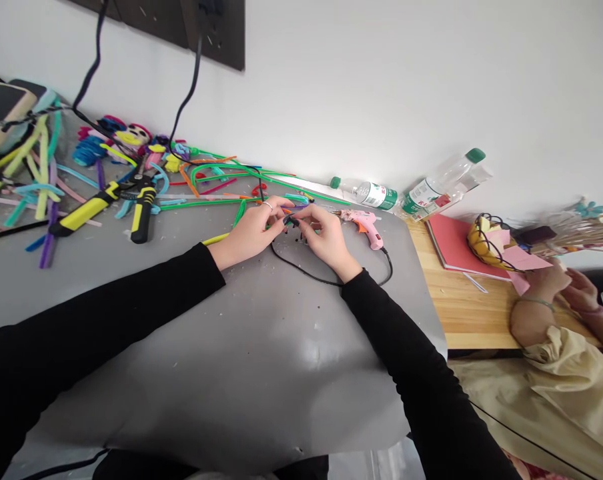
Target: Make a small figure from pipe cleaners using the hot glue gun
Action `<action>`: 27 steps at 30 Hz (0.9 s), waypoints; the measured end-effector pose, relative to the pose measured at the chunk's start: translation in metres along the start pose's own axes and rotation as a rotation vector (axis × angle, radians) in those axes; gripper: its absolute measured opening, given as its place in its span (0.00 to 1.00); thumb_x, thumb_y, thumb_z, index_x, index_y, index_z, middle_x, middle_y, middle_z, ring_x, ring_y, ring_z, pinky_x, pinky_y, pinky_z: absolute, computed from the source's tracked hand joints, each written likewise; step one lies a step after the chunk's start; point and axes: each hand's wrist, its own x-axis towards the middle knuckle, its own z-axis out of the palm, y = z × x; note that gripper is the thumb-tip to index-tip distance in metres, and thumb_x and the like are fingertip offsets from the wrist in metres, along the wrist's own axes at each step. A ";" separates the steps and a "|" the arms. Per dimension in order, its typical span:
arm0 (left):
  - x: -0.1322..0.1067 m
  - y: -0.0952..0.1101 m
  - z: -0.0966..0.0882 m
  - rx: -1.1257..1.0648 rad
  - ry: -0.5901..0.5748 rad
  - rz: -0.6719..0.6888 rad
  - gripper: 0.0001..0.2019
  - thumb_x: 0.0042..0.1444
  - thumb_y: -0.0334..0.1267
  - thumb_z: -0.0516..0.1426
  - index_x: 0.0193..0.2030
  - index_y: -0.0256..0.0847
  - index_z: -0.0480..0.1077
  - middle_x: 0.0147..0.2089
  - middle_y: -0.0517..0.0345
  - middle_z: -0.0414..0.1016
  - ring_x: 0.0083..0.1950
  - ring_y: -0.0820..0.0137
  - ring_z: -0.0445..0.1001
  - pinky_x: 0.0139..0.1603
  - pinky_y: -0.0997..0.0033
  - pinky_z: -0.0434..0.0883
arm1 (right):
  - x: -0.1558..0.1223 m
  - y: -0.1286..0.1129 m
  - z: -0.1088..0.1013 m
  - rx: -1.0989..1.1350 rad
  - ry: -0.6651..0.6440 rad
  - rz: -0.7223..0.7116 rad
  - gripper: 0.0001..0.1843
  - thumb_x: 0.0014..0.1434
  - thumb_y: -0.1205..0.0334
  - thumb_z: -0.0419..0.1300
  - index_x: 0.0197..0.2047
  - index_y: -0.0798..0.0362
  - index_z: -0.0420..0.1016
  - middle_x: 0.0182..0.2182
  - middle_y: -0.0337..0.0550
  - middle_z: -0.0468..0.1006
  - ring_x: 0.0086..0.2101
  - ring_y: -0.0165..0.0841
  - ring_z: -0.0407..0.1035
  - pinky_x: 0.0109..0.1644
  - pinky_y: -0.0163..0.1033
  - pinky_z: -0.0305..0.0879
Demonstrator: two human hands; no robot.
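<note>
Between my fingertips, over the grey mat point(261, 373), is a small dark green and black piece point(291, 221), partly hidden by the fingers. My left hand point(251, 230), with a ring on one finger, pinches it from the left. From the other side my right hand point(326, 239) pinches it with thumb and forefinger. A pink glue gun point(365, 225) lies just right of my right hand, its black cord looping below both hands. By my left wrist a yellow pipe cleaner point(215, 239) pokes out, and green pipe cleaners point(216, 175) lie behind.
Two yellow-black pliers point(142, 210) and many coloured pipe cleaners point(44, 173) lie at left, near small fuzzy figures point(131, 135). Plastic bottles point(376, 195) lie against the wall. On the wooden table point(461, 313) at right are a red folder point(451, 247) and another person's hands point(546, 283).
</note>
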 end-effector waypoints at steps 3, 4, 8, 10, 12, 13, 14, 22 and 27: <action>0.001 -0.003 0.002 -0.039 -0.042 -0.012 0.18 0.66 0.40 0.54 0.61 0.40 0.68 0.43 0.53 0.83 0.41 0.66 0.80 0.40 0.69 0.72 | 0.000 -0.002 -0.001 0.098 0.010 0.047 0.07 0.69 0.56 0.59 0.41 0.50 0.74 0.36 0.43 0.80 0.30 0.31 0.71 0.32 0.37 0.67; 0.001 -0.003 0.003 -0.047 -0.047 -0.012 0.18 0.65 0.40 0.55 0.61 0.40 0.68 0.44 0.52 0.83 0.41 0.66 0.80 0.40 0.69 0.72 | 0.001 -0.002 -0.001 0.126 0.013 0.059 0.08 0.70 0.55 0.60 0.42 0.50 0.74 0.35 0.42 0.79 0.29 0.30 0.70 0.31 0.36 0.67; 0.001 -0.004 0.005 -0.030 -0.039 -0.013 0.19 0.63 0.38 0.57 0.60 0.41 0.69 0.48 0.52 0.82 0.42 0.67 0.79 0.40 0.70 0.72 | 0.001 -0.001 -0.001 0.147 0.051 0.082 0.11 0.69 0.50 0.60 0.42 0.50 0.73 0.36 0.41 0.78 0.27 0.29 0.68 0.30 0.36 0.67; 0.001 -0.004 0.004 -0.017 -0.031 -0.032 0.19 0.63 0.39 0.57 0.60 0.41 0.69 0.46 0.52 0.83 0.39 0.67 0.78 0.37 0.70 0.71 | 0.001 -0.001 -0.002 0.140 0.085 0.089 0.11 0.69 0.51 0.60 0.43 0.50 0.73 0.36 0.42 0.78 0.27 0.28 0.68 0.31 0.36 0.68; 0.001 -0.002 0.003 -0.016 -0.026 -0.054 0.18 0.65 0.39 0.55 0.60 0.41 0.68 0.43 0.52 0.83 0.35 0.68 0.77 0.34 0.70 0.70 | 0.002 0.000 -0.003 0.147 0.123 0.095 0.10 0.69 0.52 0.60 0.44 0.50 0.73 0.36 0.42 0.78 0.27 0.28 0.68 0.31 0.36 0.68; 0.000 -0.002 0.003 -0.021 -0.024 -0.059 0.17 0.66 0.39 0.53 0.60 0.41 0.68 0.41 0.53 0.83 0.32 0.69 0.76 0.34 0.71 0.70 | 0.002 0.000 -0.003 0.151 0.137 0.100 0.09 0.69 0.53 0.60 0.44 0.50 0.72 0.36 0.42 0.78 0.26 0.28 0.68 0.30 0.36 0.68; 0.000 -0.001 0.002 -0.027 -0.019 -0.061 0.16 0.67 0.39 0.52 0.59 0.41 0.68 0.39 0.54 0.82 0.31 0.70 0.75 0.33 0.71 0.70 | 0.002 0.001 -0.003 0.154 0.145 0.105 0.09 0.69 0.53 0.60 0.44 0.50 0.72 0.36 0.41 0.77 0.26 0.28 0.68 0.30 0.36 0.67; -0.001 0.001 0.003 -0.041 0.005 -0.033 0.16 0.67 0.35 0.50 0.59 0.41 0.68 0.40 0.53 0.81 0.29 0.71 0.74 0.34 0.70 0.72 | 0.001 0.006 0.000 0.141 0.092 0.119 0.13 0.71 0.47 0.59 0.44 0.48 0.71 0.29 0.37 0.75 0.23 0.28 0.67 0.27 0.35 0.65; 0.000 -0.001 0.002 -0.014 0.075 -0.044 0.15 0.66 0.37 0.51 0.58 0.41 0.69 0.44 0.51 0.83 0.32 0.69 0.76 0.36 0.68 0.72 | 0.001 0.005 0.000 0.111 0.083 0.086 0.10 0.71 0.52 0.59 0.43 0.49 0.72 0.32 0.39 0.78 0.24 0.28 0.68 0.29 0.36 0.67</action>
